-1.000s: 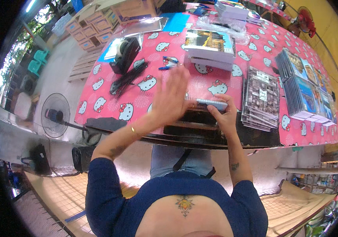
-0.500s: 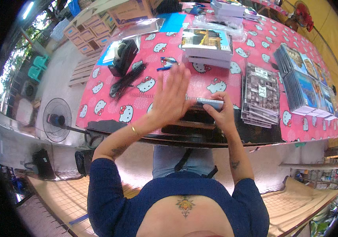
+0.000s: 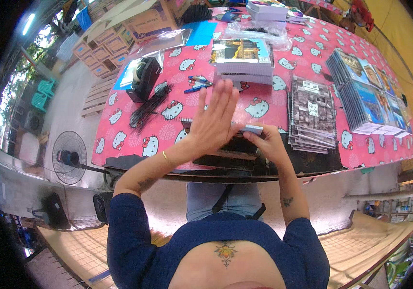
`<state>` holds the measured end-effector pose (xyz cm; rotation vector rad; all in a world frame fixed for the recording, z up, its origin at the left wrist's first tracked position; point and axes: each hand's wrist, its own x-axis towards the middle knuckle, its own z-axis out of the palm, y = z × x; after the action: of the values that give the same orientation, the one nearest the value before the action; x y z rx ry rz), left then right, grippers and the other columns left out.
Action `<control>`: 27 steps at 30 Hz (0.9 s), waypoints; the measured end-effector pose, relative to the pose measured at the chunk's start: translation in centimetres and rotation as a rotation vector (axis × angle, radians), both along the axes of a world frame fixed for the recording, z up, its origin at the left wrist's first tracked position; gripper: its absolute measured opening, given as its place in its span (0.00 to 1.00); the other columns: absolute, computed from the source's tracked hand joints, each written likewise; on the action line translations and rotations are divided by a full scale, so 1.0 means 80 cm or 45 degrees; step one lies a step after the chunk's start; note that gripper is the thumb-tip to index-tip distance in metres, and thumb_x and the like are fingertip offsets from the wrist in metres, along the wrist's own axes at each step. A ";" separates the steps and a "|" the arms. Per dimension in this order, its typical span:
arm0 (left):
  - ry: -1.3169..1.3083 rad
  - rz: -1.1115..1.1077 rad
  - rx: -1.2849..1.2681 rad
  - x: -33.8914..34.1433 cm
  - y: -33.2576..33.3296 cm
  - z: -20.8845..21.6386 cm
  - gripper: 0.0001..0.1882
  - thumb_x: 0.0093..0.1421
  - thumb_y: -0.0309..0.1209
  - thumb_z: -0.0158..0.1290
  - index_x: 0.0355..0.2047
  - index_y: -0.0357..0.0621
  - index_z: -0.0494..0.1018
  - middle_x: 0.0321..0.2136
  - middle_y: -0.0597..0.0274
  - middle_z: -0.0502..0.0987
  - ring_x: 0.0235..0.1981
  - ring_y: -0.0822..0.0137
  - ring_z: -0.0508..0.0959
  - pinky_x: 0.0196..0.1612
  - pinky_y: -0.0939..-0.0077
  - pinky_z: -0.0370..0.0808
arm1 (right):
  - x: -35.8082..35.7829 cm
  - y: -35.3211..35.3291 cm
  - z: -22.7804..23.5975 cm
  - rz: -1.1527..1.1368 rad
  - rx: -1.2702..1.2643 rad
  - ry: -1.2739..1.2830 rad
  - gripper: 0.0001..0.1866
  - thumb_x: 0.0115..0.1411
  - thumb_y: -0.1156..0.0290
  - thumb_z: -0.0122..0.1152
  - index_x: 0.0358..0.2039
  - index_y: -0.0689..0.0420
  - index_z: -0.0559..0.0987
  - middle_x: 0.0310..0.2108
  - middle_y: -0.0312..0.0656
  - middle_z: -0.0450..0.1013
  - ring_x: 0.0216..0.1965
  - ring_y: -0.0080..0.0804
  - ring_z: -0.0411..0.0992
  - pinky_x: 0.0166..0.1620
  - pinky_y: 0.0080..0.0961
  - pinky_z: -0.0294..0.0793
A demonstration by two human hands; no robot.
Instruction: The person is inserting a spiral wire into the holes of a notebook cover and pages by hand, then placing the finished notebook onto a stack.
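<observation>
My left hand [image 3: 213,120] lies flat with its fingers stretched out, over a dark brown notebook [image 3: 230,156] at the table's near edge. A bit of spiral binding shows beside the palm; the hand covers much of the rest. Between thumb and fingers, my right hand [image 3: 270,143] pinches a small pale blue-white block [image 3: 253,129], whose exact kind I cannot make out. The block is close to the left thumb. Beyond my left fingertips stands a stack of spiral notebooks [image 3: 245,72] with a picture cover, with blue pens [image 3: 197,86] to its left.
Right of my hands lies a pile of grey patterned notebooks [image 3: 311,113], with taller blue-covered stacks [image 3: 368,103] further right. On the left are a black tape dispenser [image 3: 144,82] and a black mesh heap [image 3: 151,108]. Cardboard boxes [image 3: 143,21] stand behind; a fan [image 3: 69,156] stands left of the table.
The view has shifted a little. My left hand has moved slightly right over the notebook, and less of the spiral shows on its left. My right hand still pinches the pale block, now closer to the left thumb.
</observation>
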<state>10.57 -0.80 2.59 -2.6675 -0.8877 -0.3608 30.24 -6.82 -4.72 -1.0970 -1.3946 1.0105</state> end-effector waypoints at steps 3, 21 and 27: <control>0.004 -0.337 0.141 -0.015 -0.035 -0.058 0.44 0.64 0.57 0.42 0.67 0.32 0.50 0.69 0.42 0.50 0.72 0.50 0.45 0.68 0.41 0.37 | -0.004 0.001 -0.003 -0.065 0.070 0.059 0.11 0.58 0.73 0.65 0.41 0.61 0.82 0.27 0.35 0.76 0.29 0.17 0.68 0.34 0.21 0.70; -0.464 -0.250 -0.247 0.015 -0.044 -0.010 0.31 0.65 0.45 0.48 0.62 0.37 0.61 0.62 0.47 0.63 0.66 0.52 0.60 0.69 0.44 0.39 | 0.021 -0.013 0.039 -0.028 0.189 -0.197 0.16 0.59 0.69 0.64 0.47 0.61 0.80 0.34 0.42 0.81 0.34 0.25 0.76 0.38 0.27 0.75; -0.555 -0.310 -0.271 0.015 -0.018 0.004 0.12 0.63 0.37 0.54 0.44 0.48 0.75 0.39 0.62 0.80 0.44 0.62 0.79 0.68 0.48 0.44 | 0.054 -0.006 0.080 0.111 0.018 -0.310 0.11 0.61 0.72 0.62 0.43 0.63 0.80 0.36 0.39 0.80 0.37 0.21 0.75 0.43 0.24 0.76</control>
<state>11.74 -2.21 2.92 -2.9581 -0.7456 -0.9852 34.55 -7.31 1.69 -1.1873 -1.6547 0.9504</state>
